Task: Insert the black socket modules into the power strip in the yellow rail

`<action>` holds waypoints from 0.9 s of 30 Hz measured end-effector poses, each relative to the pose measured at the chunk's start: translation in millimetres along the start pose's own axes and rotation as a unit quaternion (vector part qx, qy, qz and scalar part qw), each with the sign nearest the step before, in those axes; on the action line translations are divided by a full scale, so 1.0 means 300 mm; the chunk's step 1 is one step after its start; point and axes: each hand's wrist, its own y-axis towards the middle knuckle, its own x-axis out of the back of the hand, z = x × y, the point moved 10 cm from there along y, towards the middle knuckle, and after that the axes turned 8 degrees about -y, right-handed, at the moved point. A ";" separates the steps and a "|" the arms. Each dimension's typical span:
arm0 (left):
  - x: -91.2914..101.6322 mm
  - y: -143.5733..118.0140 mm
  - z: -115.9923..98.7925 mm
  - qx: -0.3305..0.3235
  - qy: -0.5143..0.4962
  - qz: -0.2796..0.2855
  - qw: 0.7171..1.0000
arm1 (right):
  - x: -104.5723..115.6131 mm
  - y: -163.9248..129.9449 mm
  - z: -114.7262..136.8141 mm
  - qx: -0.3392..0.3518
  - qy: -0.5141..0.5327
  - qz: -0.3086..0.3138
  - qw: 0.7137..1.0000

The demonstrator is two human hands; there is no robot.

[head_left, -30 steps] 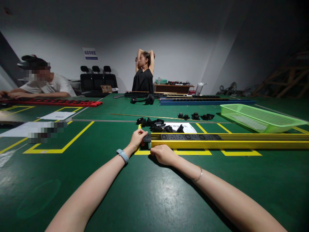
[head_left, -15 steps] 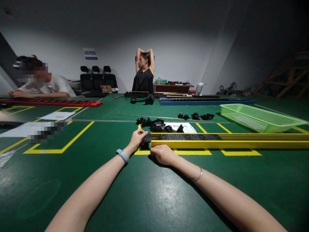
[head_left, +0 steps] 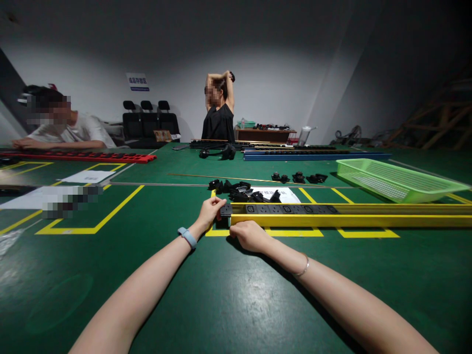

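A long yellow channel [head_left: 350, 220] lies across the green table, running off to the right. A row of black socket modules [head_left: 291, 209] sits inside it. My left hand [head_left: 209, 211] grips the black end module [head_left: 225, 210] that sticks out of the channel's left end. My right hand [head_left: 249, 235] rests on the channel's near side wall by that end, fingers curled against it. A pile of loose black socket parts [head_left: 239, 191] lies just behind the channel's left end, partly on a white sheet [head_left: 282, 192].
A light green mesh basket [head_left: 394, 179] stands at the right. Blue and black strips [head_left: 313, 155] lie at the back, a red strip [head_left: 81, 157] at the left by a seated person. A standing person stretches behind the table. Yellow floor-style markings [head_left: 110, 211] frame areas.
My hands stay where they were; the black end module has slid slightly further into the channel. The standing person at the back has shifted raised arms.
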 end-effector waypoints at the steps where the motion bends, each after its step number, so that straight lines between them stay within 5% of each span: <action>1: 0.001 0.000 0.001 0.000 0.000 -0.001 1.000 | 0.000 0.000 0.000 0.000 0.000 0.000 1.000; 27: -0.015 0.008 0.027 0.021 -0.010 0.025 0.999 | 0.011 -0.001 0.001 0.001 0.005 -0.008 1.000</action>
